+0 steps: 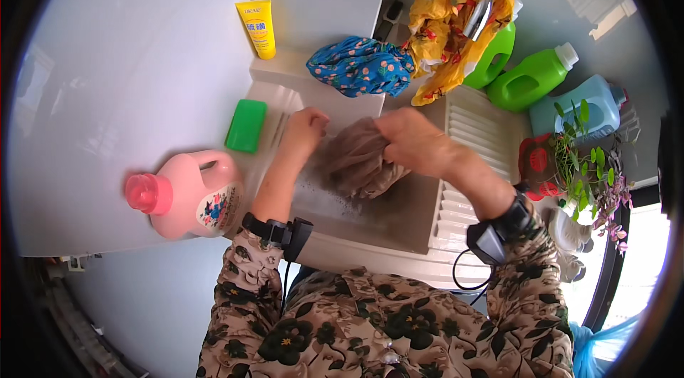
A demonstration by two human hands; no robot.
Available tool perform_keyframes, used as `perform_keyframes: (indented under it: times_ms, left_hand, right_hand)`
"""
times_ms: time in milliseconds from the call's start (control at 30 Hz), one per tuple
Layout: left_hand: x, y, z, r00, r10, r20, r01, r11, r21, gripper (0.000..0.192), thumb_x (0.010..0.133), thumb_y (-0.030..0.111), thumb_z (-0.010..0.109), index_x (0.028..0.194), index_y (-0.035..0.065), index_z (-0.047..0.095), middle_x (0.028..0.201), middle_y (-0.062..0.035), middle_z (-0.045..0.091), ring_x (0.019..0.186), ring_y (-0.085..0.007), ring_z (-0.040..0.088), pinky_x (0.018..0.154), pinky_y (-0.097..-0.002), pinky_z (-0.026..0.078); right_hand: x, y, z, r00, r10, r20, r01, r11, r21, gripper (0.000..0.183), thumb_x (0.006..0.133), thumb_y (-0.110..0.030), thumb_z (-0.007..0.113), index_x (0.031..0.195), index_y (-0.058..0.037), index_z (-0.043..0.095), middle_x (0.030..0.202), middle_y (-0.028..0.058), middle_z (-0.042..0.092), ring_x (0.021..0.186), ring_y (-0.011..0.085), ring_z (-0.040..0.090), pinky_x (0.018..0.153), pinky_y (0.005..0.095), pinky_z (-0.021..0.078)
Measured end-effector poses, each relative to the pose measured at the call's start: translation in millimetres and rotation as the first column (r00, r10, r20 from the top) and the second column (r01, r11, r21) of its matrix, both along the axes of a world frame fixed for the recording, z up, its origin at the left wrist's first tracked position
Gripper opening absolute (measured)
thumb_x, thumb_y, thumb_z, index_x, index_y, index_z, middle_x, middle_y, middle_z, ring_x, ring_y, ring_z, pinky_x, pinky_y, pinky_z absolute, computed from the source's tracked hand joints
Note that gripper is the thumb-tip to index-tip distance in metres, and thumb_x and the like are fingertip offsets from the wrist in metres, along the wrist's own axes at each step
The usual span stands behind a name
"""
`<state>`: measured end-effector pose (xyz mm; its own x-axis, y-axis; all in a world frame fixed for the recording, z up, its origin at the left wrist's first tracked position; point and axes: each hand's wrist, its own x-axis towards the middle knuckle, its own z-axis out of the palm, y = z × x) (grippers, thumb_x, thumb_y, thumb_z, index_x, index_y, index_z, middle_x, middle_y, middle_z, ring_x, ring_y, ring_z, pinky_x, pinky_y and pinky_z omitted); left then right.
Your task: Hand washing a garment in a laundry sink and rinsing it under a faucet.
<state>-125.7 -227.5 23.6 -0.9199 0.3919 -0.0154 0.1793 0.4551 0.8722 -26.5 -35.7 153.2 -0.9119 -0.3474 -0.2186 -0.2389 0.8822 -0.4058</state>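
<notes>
A bunched brown-grey cloth (360,159) hangs over the basin of a laundry sink (342,220), its top gripped by my right hand (414,140). My left hand (307,129) is raised just left of the cloth, fingers curled; whether it pinches any of the fabric cannot be told. Dark specks lie on the basin floor below the cloth. Beside my left wrist, a green soap bar or block (246,126) rests on the sink's left ledge. To the right of the basin is a ribbed washboard surface (478,137).
Blue flowered cloth (360,67) and yellow patterned cloth (454,20) drape around the metal faucet (480,14). A pink detergent jug (187,193) is at left, a yellow tube (258,29) behind. Green bottles (529,79), a light-blue jug (580,105) and plants (582,164) line the right.
</notes>
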Motion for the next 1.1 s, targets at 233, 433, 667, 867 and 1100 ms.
perform_keyframes:
  times_ms: [233, 433, 667, 867, 1100]
  left_hand:
    - [9.8, 14.7, 14.7, 0.973, -0.067, 0.22, 0.064, 0.998, 0.019, 0.022, 0.089, 0.015, 0.052, 0.096, -0.0018, 0.063, 0.088, -0.0085, 0.065, 0.075, -0.0155, 0.063, 0.068, -0.0276, 0.048]
    - [13.3, 8.4, 7.1, 0.894, -0.169, 0.415, 0.204, 0.978, -0.041, 0.026, 0.086, 0.019, 0.06, 0.103, -0.0004, 0.061, 0.097, -0.0112, 0.065, 0.09, -0.0186, 0.062, 0.076, -0.0314, 0.048]
    - [42.1, 37.0, 26.2, 0.671, -0.618, 0.409, 0.542, 0.786, 0.299, 0.11, 0.052, 0.02, 0.088, 0.142, 0.0054, 0.026, 0.127, -0.0124, 0.052, 0.127, -0.0256, 0.041, 0.105, -0.0342, 0.032]
    - [65.8, 68.4, 43.4, 0.565, -0.639, 0.522, 0.522, 0.766, 0.374, 0.092, 0.056, 0.013, 0.087, 0.133, 0.0014, 0.038, 0.121, -0.0112, 0.055, 0.108, -0.0205, 0.055, 0.088, -0.0317, 0.047]
    - [83.6, 110.2, 32.0, 0.49, -0.671, 0.556, 0.572, 0.729, 0.376, 0.059, 0.071, 0.016, 0.078, 0.121, 0.0002, 0.052, 0.107, -0.009, 0.062, 0.094, -0.0161, 0.06, 0.08, -0.0298, 0.049]
  right_hand:
    - [9.8, -4.3, -109.8, 0.981, -0.184, 0.067, 0.171, 0.971, 0.17, 0.021, 0.073, -0.01, 0.06, 0.093, -0.0062, 0.065, 0.095, 0.0171, 0.065, 0.094, 0.035, 0.062, 0.084, 0.0417, 0.0501]
    - [24.1, -12.2, -190.2, 0.931, -0.214, 0.297, 0.087, 0.918, 0.387, 0.025, 0.075, -0.014, 0.06, 0.096, -0.0043, 0.069, 0.095, 0.0187, 0.065, 0.089, 0.0341, 0.063, 0.08, 0.0402, 0.0519]
    - [4.7, 18.4, -26.9, 0.949, -0.308, 0.071, 0.315, 0.939, -0.14, 0.024, 0.059, -0.007, 0.07, 0.08, 0.0019, 0.062, 0.078, 0.0194, 0.064, 0.079, 0.0324, 0.065, 0.07, 0.0371, 0.052]
    - [24.3, 43.5, 81.4, 0.877, -0.476, -0.071, 0.447, 0.86, -0.245, 0.026, 0.061, -0.002, 0.069, 0.085, 0.0038, 0.061, 0.073, 0.0139, 0.064, 0.07, 0.0185, 0.062, 0.067, 0.0296, 0.0507]
    - [53.7, 92.0, 97.2, 0.847, -0.453, 0.276, 0.378, 0.15, -0.913, 0.031, 0.073, 0.003, 0.059, 0.104, 0.0084, 0.058, 0.095, 0.0097, 0.065, 0.085, 0.0153, 0.063, 0.08, 0.026, 0.0504]
